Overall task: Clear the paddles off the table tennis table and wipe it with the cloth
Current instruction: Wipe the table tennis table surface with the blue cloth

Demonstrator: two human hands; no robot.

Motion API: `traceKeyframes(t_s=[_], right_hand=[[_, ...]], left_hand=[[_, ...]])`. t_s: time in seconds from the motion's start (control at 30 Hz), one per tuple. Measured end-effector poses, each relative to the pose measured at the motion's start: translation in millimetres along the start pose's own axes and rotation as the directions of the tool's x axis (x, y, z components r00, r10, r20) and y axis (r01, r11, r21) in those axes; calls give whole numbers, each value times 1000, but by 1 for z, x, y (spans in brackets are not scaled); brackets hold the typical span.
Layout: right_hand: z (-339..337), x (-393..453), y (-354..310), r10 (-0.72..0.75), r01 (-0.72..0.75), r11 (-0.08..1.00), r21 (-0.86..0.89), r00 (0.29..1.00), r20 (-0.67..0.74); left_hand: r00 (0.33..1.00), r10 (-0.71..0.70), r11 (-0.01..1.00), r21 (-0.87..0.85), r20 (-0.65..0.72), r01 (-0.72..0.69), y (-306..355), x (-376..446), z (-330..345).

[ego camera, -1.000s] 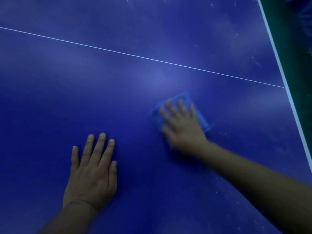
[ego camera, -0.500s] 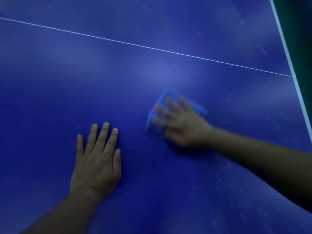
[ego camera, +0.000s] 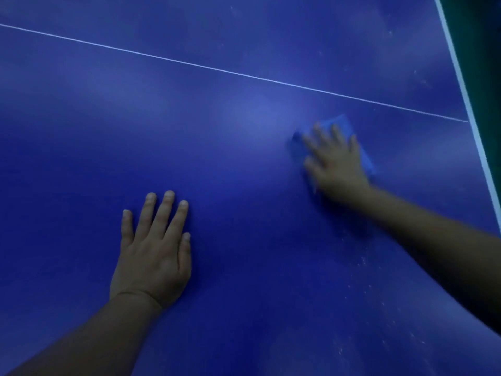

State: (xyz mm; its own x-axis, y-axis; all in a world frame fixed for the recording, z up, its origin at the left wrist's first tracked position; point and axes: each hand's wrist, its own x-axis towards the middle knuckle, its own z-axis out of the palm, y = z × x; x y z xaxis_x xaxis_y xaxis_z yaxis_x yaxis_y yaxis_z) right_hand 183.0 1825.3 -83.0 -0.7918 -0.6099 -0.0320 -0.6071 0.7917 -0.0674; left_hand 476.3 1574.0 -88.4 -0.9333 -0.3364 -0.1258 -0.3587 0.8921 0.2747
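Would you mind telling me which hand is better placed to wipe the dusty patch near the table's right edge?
The right hand: it already presses the blue cloth flat, with the white specks just beside its forearm. The left hand lies flat and bare, farther away.

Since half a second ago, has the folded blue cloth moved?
Yes. The folded blue cloth under the right hand has slid right, toward the table's white edge stripe, away from the flat left hand.

No readable text or labels; table (ego camera: 217, 158) dim, perhaps too blurred.
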Motion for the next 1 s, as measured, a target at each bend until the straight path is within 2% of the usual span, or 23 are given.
traceKeyframes(t_s=[0.03, 0.1, 0.13, 0.17, 0.2, 0.23, 0.27, 0.3, 0.37, 0.43, 0.47, 0.53, 0.57, 0.6, 0.67, 0.7, 0.73, 0.77, 0.8, 0.83, 0.9, 0.93, 1.0], right_hand=[[6, -45, -18, -216, 217, 976, 1, 975, 43], [15, -132, -32, -658, 661, 750, 26, 742, 133], [12, -148, -25, -751, 760, 649, 39, 631, 192], [7, -143, -12, -779, 790, 610, 52, 587, 219], [5, -121, 2, -741, 752, 659, 3, 648, 175], [2, -91, 13, -593, 598, 801, -28, 799, 97], [-1, -55, 25, -314, 314, 949, -4, 949, 26], [-7, -22, 37, -20, 20, 1000, 25, 1000, 14], [-14, 17, 46, 344, -346, 935, 78, 938, 36], [-7, 10, 24, 346, -348, 935, 62, 937, 48], [-1, -10, 2, 235, -237, 971, 43, 971, 33], [10, -76, -43, -167, 166, 985, 36, 986, 25], [17, -120, -63, -425, 422, 905, 52, 904, 50], [22, -160, -72, -652, 647, 759, 74, 754, 84], [16, -185, -58, -838, 835, 539, 107, 520, 165], [13, -171, -42, -836, 836, 541, 86, 525, 158], [11, -145, -27, -766, 768, 640, 34, 633, 112], [8, -114, -13, -585, 586, 810, 11, 809, 56], [4, -83, 3, -310, 309, 951, 28, 950, 31], [-2, -59, 19, -20, 19, 999, 47, 999, 26], [-8, -44, 29, 368, -368, 924, 101, 930, 22], [-6, -54, 22, 423, -422, 900, 105, 906, 16], [5, -103, -11, 320, -318, 946, 61, 947, -18]], left_hand=[[1000, -2, 1000, -2, -5, 2, 0, 0, 0], [1000, 1, 1000, 2, -6, -1, 1, 0, 0], [1000, 2, 1000, 6, -3, -2, 1, 0, 0], [1000, 2, 1000, 9, -2, -2, 1, 0, 0], [1000, 1, 1000, 12, -2, -1, 0, 2, 0], [1000, -1, 1000, 17, -1, 1, 0, 1, -1], [1000, -2, 1000, 17, -1, 2, 1, 2, -1], [1000, -5, 1000, 13, -2, 5, 2, 2, -2], [1000, -8, 1000, 6, -10, 8, 3, 1, -2], [1000, -11, 1000, 7, -16, 12, 3, 1, -3], [1000, -12, 1000, 11, -13, 12, 3, 1, -3], [1000, -17, 1000, 14, -4, 17, 2, 1, -3], [1000, -21, 1000, 11, -9, 21, 1, 1, -2], [1000, -24, 1000, 9, -17, 24, 1, 1, -2], [999, -21, 1000, 15, -26, 21, 1, 1, 0], [999, -21, 1000, 18, -28, 21, 0, 1, 1], [999, -22, 1000, 20, -31, 23, 0, 1, 1], [999, -23, 999, 22, -33, 24, -1, 1, 2], [999, -23, 999, 25, -35, 24, -1, 1, 3], [999, -21, 999, 25, -38, 22, -2, 0, 4], [999, -17, 1000, 17, -45, 17, -2, 0, 5], [999, -15, 1000, 19, -50, 16, -2, 0, 6], [998, -10, 1000, 27, -55, 11, -3, 0, 6]])
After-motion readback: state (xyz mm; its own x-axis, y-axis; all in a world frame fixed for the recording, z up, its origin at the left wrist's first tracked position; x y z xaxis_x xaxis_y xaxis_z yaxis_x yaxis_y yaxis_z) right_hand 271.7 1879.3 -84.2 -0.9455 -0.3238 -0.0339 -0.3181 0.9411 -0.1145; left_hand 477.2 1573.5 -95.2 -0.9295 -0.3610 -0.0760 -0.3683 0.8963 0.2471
